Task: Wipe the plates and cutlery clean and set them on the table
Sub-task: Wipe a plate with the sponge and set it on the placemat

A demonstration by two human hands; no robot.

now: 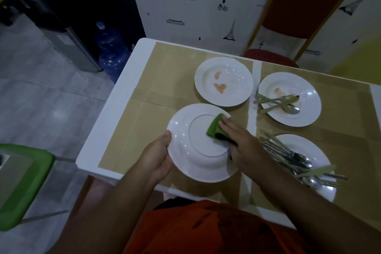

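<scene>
My left hand grips the left rim of a white plate that is turned underside up above the table's near edge. My right hand presses a folded green cloth onto the plate's base ring. A stained white plate lies further back. To its right, another stained plate carries a few forks and a spoon. At the near right a plate holds a pile of cutlery.
The white table is covered with tan paper. A red chair stands behind it by the patterned wall. A green stool is at the left, and a blue water jug on the floor.
</scene>
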